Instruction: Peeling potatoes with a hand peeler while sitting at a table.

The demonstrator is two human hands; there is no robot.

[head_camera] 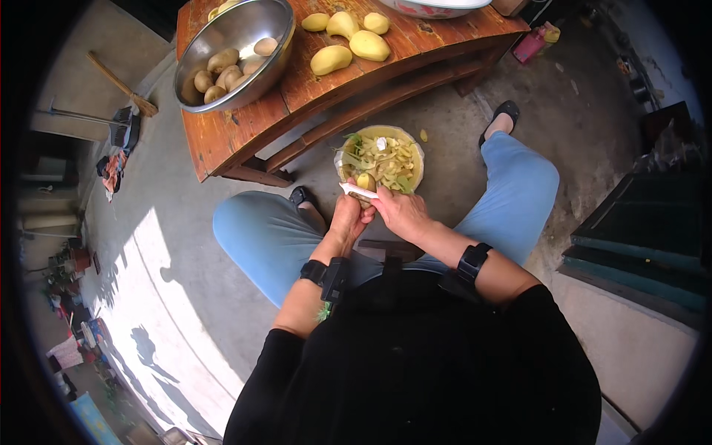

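Note:
My left hand [347, 214] grips a partly peeled potato [365, 181], whose yellow flesh shows at its far end. In my right hand [403, 213] is a peeler [356, 191] with a white and reddish frame, lying across the potato. Both hands meet just over the near rim of a round yellow basin [420, 167] on the floor between my feet. Potato peelings [389, 156], some green leaves and a crumpled white scrap lie in it. My fingers and the peeler hide part of the potato.
Ahead stands a worn wooden table [300, 103]. It bears a steel bowl [250, 92] of unpeeled potatoes [222, 69], several peeled potatoes [369, 45] and a white basin [439, 6]. A broom [142, 104] and a dustpan [132, 133] are at left, a dark green wooden piece [639, 222] at right.

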